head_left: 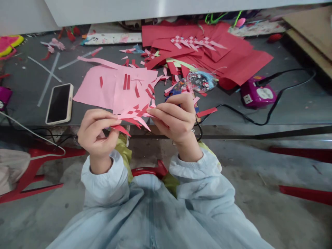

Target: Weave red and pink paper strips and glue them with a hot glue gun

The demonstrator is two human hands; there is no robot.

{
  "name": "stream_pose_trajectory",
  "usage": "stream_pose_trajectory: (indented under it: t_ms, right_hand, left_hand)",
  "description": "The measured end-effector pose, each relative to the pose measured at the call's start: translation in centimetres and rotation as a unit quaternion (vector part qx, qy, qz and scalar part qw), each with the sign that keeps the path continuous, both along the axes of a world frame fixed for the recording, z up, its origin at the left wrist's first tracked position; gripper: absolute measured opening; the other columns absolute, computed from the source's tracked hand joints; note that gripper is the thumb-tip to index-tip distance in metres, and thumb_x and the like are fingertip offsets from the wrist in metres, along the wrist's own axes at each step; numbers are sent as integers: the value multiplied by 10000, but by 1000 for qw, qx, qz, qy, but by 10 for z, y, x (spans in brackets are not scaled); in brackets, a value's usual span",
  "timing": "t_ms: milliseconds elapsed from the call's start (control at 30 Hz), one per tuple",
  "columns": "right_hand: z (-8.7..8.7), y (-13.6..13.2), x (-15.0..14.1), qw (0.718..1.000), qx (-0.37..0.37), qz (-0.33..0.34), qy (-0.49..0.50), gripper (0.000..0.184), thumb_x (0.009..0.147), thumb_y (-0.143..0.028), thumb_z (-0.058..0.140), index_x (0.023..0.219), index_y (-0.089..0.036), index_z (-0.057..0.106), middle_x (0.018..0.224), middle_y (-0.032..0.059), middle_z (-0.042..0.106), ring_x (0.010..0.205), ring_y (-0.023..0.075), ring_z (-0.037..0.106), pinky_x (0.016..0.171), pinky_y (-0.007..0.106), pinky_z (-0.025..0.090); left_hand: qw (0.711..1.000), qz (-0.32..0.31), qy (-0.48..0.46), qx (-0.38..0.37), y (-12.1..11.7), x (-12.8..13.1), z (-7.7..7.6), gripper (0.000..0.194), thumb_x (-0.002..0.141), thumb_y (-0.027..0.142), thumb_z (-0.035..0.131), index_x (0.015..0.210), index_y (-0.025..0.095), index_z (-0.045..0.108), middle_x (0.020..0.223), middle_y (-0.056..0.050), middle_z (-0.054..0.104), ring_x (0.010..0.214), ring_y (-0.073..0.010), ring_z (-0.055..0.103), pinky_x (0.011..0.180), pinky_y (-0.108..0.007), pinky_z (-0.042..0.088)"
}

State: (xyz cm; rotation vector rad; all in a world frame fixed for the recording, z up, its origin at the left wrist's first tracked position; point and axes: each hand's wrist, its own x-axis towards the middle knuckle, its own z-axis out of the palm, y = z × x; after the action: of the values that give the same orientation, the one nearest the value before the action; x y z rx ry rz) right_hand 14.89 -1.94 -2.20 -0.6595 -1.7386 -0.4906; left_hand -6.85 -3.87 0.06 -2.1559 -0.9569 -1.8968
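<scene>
A woven paper piece of red and pink strips [135, 112] is held up between my hands, just off the table's front edge. My left hand [99, 130] pinches its left end, where a red strip hangs down below the fingers. At the right end, my right hand [174, 116] is closed with thumb and fingers together on the weave. Loose strip ends stick out under the woven middle. Behind it on the table lies pink paper [100, 88] with several short red strips on top. My fingers hide both ends of the piece.
A phone [59, 103] lies at the left. Red paper sheets [241, 62] are heaped at the back, with finished-looking woven pieces [193, 43] on them. A small bag of beads [201, 82] sits nearby. A purple power socket [258, 92] with a black cable is at the right.
</scene>
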Motion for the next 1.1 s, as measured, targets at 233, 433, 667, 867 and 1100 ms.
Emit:
stream_pose_trajectory:
  t_ms: [233, 433, 667, 867, 1100]
  right_hand:
    - [0, -1, -2, 999, 13, 25, 35, 198, 915, -169, 661, 1098, -198, 729, 794, 36, 672, 821, 166, 539, 701, 318, 451]
    - [-6, 0, 1, 1000, 2, -22, -7, 166, 944, -216, 633, 1012, -300, 758, 796, 8, 675, 801, 149, 547, 698, 304, 461]
    - [-9, -2, 3, 992, -48, -106, -40, 207, 951, -311, 602, 870, -301, 792, 725, 37, 654, 757, 177, 551, 669, 338, 472]
    - [-5, -1, 0, 998, 2, -59, -7, 199, 934, -224, 624, 976, -326, 789, 749, 13, 684, 766, 159, 525, 671, 317, 464]
    - [-13, 0, 2, 991, -95, -87, -37, 208, 960, -330, 589, 893, -311, 785, 733, 31, 645, 766, 174, 518, 708, 351, 442]
  left_hand:
    - [1000, -1, -8, 13, 0, 2, 0, 198, 641, 72, 619, 726, 229, 706, 744, 24, 711, 669, -138, 648, 612, -293, 517]
    - [1000, -8, -5, 11, 0, 0, -2, 194, 642, 90, 624, 740, 236, 705, 752, 26, 717, 662, -144, 652, 619, -306, 520]
    - [1000, -1, 6, 1, -1, 3, -2, 181, 655, 99, 640, 727, 255, 696, 746, 29, 716, 645, -153, 653, 612, -324, 521]
    - [1000, -16, 15, -7, -1, 4, 0, 216, 646, 79, 625, 745, 255, 701, 751, 28, 707, 661, -150, 657, 622, -323, 528]
    - [999, -31, 31, -9, -3, 6, 0, 223, 658, 65, 648, 768, 252, 701, 775, 22, 713, 670, -148, 665, 615, -321, 550]
